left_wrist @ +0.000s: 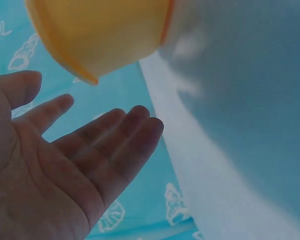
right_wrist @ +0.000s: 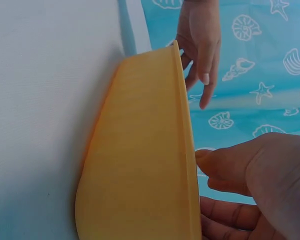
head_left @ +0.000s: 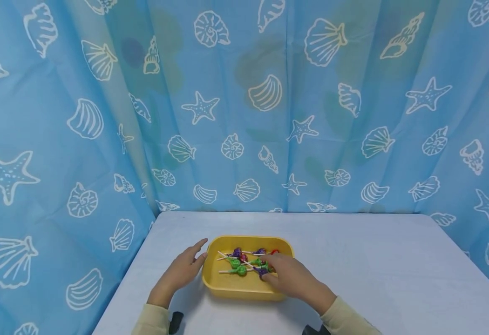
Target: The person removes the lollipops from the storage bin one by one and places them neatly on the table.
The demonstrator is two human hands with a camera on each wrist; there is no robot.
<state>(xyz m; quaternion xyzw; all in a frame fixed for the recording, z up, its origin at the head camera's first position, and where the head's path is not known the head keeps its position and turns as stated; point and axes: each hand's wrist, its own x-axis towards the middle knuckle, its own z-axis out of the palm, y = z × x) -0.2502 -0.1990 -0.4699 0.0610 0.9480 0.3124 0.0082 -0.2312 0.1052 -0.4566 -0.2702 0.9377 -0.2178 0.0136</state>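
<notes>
Lollipops lie loose in a yellow plastic tray, with purple, green and red wrapped heads and white sticks. Among them are a green lollipop [head_left: 241,270] near the front and a purple lollipop [head_left: 237,252] further back. My right hand [head_left: 295,278] reaches over the tray's right side, thumb and fingers apart around a purple lollipop [head_left: 263,271]. In the right wrist view its fingertips are hidden behind the tray wall. Beside the tray's left end, my left hand [head_left: 184,267] holds nothing, its fingers extended; the left wrist view shows its bare palm.
The yellow tray [head_left: 244,294] rests on a table with a white cloth [head_left: 374,270]. Behind the table and along its left side hangs a blue curtain [head_left: 244,121] printed with white shells and starfish. Light sleeves cover both forearms.
</notes>
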